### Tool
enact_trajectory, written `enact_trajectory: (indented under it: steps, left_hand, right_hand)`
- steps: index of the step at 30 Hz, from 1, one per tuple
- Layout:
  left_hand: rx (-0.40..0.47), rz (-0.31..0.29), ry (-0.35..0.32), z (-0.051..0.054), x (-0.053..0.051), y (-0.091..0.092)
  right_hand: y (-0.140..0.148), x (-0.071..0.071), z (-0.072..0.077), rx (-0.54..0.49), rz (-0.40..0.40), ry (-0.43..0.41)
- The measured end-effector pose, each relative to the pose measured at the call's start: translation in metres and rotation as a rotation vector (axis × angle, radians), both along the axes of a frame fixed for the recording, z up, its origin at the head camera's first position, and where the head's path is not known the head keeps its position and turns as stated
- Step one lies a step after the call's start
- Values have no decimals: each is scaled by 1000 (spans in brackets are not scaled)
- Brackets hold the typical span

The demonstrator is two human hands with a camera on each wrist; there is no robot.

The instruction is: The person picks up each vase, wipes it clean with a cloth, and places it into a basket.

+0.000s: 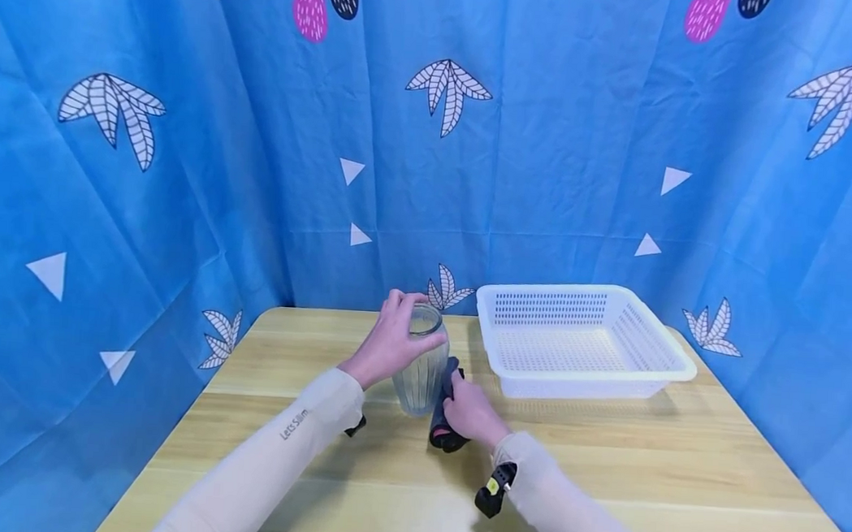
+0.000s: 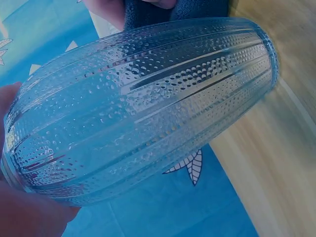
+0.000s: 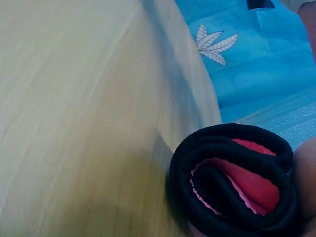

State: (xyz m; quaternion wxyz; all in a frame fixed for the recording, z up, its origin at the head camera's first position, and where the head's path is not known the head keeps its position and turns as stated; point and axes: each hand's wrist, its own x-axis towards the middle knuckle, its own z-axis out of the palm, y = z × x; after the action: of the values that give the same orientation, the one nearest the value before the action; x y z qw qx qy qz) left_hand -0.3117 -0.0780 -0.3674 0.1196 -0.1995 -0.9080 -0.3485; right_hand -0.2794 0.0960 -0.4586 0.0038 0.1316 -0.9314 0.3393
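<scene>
A clear ribbed glass vase (image 1: pixel 419 379) stands on the table, and in the left wrist view the textured vase (image 2: pixel 143 108) fills the picture. My left hand (image 1: pixel 394 341) grips it around the rim from the left, fingers behind and thumb in front. Just right of the vase, my right hand (image 1: pixel 472 407) holds a rolled dark cloth (image 1: pixel 441 413). The end of the roll (image 3: pixel 232 182) shows black edging and a pink-red inner side in the right wrist view. Part of the dark cloth (image 2: pixel 197 10) also appears beyond the vase in the left wrist view.
A white perforated plastic basket (image 1: pixel 587 378) sits at the back right of the wooden table (image 1: pixel 604 472), right of the cloth. Blue patterned curtains (image 1: pixel 551 143) hang behind the table and along both sides.
</scene>
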Motion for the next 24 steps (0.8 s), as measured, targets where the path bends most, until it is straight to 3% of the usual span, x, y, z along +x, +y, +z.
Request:
enact_trajectory:
  steps: [4, 7, 12, 18, 21, 24]
  left_hand:
    - [-10, 32, 30, -3, 2, 1]
    - [-21, 58, 51, -4, 4, 1]
    - [6, 34, 61, 0, 5, 1]
    - [17, -56, 61, 4, 3, -1]
    - [42, -94, 44, 4, 0, -3]
    - [39, -106, 46, 3, -3, -3]
  right_hand:
    - [2, 3, 0, -74, -5, -49]
    - [3, 8, 10, -95, -25, -36]
    - [5, 16, 46, -39, -59, 155]
    - [2, 16, 82, 10, -22, 418]
    - [1, 13, 86, 28, -17, 459]
    - [-1, 10, 80, 32, -33, 422]
